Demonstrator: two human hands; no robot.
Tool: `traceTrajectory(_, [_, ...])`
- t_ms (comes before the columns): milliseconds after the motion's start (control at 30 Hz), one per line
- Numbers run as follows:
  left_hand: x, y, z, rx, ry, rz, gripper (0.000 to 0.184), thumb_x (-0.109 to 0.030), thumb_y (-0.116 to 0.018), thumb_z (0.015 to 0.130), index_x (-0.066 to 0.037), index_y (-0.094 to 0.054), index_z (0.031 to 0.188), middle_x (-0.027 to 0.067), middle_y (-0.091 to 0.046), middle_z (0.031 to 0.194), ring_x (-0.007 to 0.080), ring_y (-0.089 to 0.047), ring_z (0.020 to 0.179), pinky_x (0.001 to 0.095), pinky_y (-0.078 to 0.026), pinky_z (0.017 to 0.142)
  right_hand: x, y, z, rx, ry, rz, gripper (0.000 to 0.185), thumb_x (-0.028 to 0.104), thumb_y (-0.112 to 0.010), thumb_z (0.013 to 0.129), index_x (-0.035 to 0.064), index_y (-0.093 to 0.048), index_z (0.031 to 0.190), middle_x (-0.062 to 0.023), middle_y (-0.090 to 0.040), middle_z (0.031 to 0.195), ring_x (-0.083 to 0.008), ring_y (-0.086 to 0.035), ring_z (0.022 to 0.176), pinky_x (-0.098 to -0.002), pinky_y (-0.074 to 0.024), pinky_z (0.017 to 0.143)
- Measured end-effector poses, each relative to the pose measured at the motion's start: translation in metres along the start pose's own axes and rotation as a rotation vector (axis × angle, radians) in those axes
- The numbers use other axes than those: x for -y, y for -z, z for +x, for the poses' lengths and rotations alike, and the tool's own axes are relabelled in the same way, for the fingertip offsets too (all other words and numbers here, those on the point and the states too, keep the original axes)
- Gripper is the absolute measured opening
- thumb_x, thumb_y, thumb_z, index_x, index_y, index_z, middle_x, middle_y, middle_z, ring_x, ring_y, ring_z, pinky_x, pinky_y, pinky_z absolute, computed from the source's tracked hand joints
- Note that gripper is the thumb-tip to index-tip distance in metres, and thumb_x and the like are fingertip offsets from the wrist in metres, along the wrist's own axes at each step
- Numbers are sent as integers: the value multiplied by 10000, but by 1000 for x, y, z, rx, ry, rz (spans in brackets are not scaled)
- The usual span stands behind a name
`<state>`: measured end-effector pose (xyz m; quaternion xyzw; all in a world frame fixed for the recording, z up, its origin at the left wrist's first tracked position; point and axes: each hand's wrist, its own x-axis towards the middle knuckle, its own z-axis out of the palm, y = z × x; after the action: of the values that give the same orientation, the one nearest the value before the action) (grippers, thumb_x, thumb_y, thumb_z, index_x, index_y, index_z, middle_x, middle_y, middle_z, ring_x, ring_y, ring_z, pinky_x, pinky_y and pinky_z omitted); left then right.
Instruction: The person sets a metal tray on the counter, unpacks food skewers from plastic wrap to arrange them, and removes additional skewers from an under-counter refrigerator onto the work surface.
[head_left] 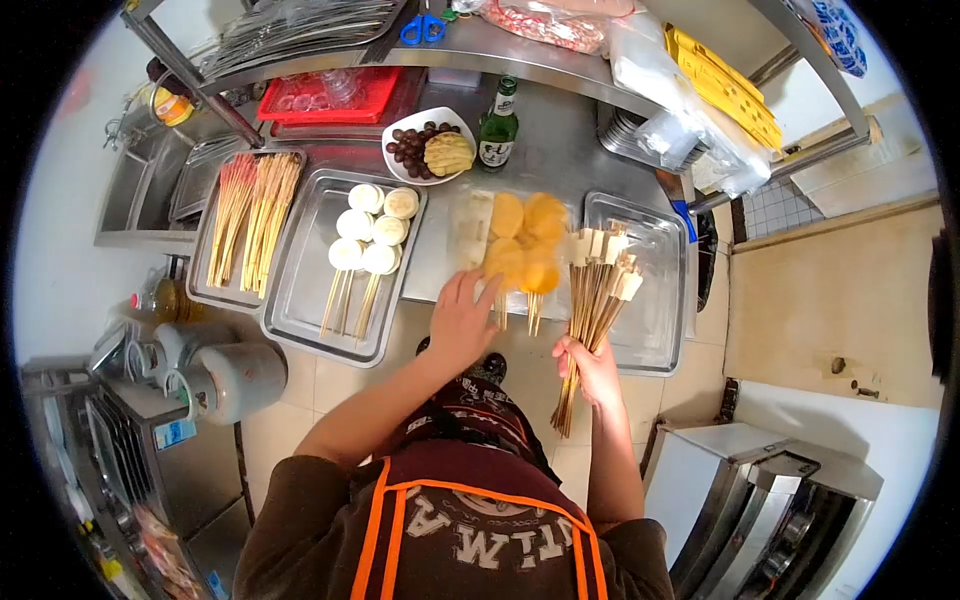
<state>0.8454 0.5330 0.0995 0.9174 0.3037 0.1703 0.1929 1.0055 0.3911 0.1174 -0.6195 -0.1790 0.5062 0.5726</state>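
Observation:
My right hand [590, 368] is closed round the sticks of a bundle of skewers [598, 290], with pale, blocky pieces at their upper ends. The bundle is raised over the left edge of a metal tray [652, 330]. My left hand [464, 318] has its fingers stretched out at the lower edge of a clear plastic bag [472, 228]. Under or in the bag lie skewers of round orange slices [525, 235], their sticks pointing toward me. Whether my fingertips pinch the plastic is hard to make out.
Left of my hands, a metal tray [290, 290] holds skewers of white round slices [365, 225]; another tray holds thin skewers [250, 220]. Behind stand a plate of fruit [455, 180] and a green bottle [497, 130]. A metal shelf [480, 50] overhangs the counter.

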Motion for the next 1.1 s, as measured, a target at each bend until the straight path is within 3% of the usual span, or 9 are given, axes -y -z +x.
traceTrajectory(33, [5,-7,6,-11,-60,107,571,-166,-626,669,-81,-424,1197,132,-415,1130,310,-391,1046,391,-340,903,-3,0,-3,-26,5,0,202,2,-460,795,-2,-431,995,-71,-510,654,-122,-437,450,-231,-343,398])
traceTrajectory(167, [35,-45,35,-41,-201,347,477,-133,-600,680,-77,-463,1134,122,-443,1085,296,-410,1020,386,-354,877,-24,8,-18,21,-50,31,201,-15,-471,786,24,-414,975,-29,-454,629,-80,-392,446,-208,-305,391])
traceTrajectory(333, [49,-42,52,7,52,-30,142,-117,-558,745,-70,-571,878,98,-551,899,243,-523,840,353,-438,670,-43,4,-31,-37,-78,-19,266,-46,-478,742,30,-435,994,-14,-460,648,-71,-412,479,-201,-322,419])
traceTrajectory(433, [45,-31,64,-157,172,-372,120,-136,-544,789,-39,-580,851,120,-554,817,260,-537,725,349,-437,604,-66,4,-34,-119,-35,-368,328,57,-573,736,26,-512,1057,-46,-575,794,-141,-543,716,-260,-434,657])
traceTrajectory(533, [49,-22,82,-198,150,-530,154,-149,-541,811,-11,-580,870,132,-545,790,275,-530,691,339,-428,612,-68,-11,-36,-93,69,-547,315,69,-563,739,37,-519,1049,-80,-583,816,-161,-550,767,-289,-436,716])
traceTrajectory(700, [38,-7,93,-188,63,-591,159,-132,-532,821,3,-585,885,127,-549,790,261,-526,709,327,-417,636,-90,-34,8,-239,95,-746,391,141,-535,763,87,-444,1139,-229,-581,875,-410,-557,804,-440,-447,687])
traceTrajectory(933, [34,0,99,-285,-43,-538,130,-119,-548,807,-21,-604,872,116,-534,773,263,-515,673,326,-408,597,-80,-68,55,-471,60,-798,464,101,-523,748,40,-366,1181,-228,-576,851,-403,-554,823,-465,-433,691])
traceTrajectory(1000, [34,0,106,-306,-45,-540,127,-117,-551,804,-24,-607,871,114,-534,766,261,-517,669,326,-408,592,-79,-76,65,-542,89,-818,610,85,-532,740,42,-236,1273,-246,-546,966,-409,-530,891,-465,-428,731])
traceTrajectory(1100, [29,7,114,-299,-28,-526,121,-113,-555,799,-32,-613,867,110,-536,755,258,-521,668,327,-411,587,-74,-87,75,-595,75,-866,649,46,-535,735,16,-218,1300,-240,-454,1108,-399,-502,940,-445,-441,737])
